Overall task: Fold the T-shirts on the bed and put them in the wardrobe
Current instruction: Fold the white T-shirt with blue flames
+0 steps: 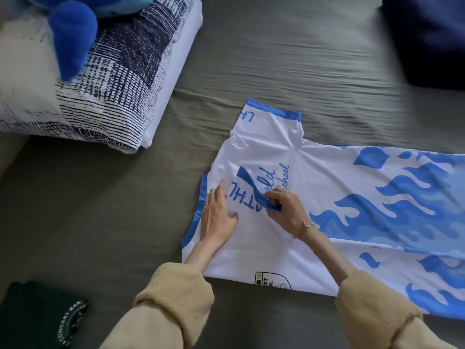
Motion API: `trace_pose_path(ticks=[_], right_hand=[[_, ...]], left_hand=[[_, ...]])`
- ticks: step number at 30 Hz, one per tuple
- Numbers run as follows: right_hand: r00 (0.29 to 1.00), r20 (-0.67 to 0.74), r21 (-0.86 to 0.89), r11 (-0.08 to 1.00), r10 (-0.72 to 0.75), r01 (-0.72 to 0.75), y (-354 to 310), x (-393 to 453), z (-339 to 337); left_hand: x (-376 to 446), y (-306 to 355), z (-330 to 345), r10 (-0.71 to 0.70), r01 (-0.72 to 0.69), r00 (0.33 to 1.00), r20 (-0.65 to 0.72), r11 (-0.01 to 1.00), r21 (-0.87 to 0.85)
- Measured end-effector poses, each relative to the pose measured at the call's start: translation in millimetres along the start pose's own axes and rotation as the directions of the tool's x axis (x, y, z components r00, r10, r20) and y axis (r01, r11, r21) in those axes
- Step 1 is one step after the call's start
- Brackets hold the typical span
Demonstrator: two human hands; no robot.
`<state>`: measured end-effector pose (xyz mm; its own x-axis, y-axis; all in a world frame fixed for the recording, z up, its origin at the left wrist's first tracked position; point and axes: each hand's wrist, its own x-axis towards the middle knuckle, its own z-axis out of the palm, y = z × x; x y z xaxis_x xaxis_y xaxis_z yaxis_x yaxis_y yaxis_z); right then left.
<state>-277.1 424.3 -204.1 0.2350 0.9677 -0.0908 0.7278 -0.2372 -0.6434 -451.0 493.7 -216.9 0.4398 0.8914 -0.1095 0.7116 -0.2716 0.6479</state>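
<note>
early in the job: white t-shirt [314,197] with blue flame print and blue trim spread flat on the grey bed [276,59], one sleeve already turned in over the chest, body not yet folded. right hand [284,210] pinching the blue sleeve hem [254,190] between thumb and fingers; left hand [219,217] pressing flat beside it, fingers straight and slightly spread. dark green folded shirt [37,316] near the bed's edge, probably done. wardrobe out of sight, nothing stowed yet.
</note>
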Motion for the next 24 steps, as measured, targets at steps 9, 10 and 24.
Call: trace_pose_path(ticks=[9, 10, 24], right_hand=[[0.912, 0.384, -0.062, 0.982, -0.141, 0.178, 4, -39, 3], [0.917, 0.378, -0.038, 0.988, -0.127, 0.152, 4, -41, 4], [0.960, 0.278, -0.181, 0.983, 0.025, 0.027, 22, -51, -13]], left_hand=[[-17, -4, -29, 0.469, -0.505, 0.863, 0.186, 0.785, 0.359], [-20, -5, -29, 0.482, -0.534, 0.845, 0.231, 0.757, 0.377], [-13, 11, -26, 0.179, -0.417, 0.865, 0.469, 0.778, 0.471]])
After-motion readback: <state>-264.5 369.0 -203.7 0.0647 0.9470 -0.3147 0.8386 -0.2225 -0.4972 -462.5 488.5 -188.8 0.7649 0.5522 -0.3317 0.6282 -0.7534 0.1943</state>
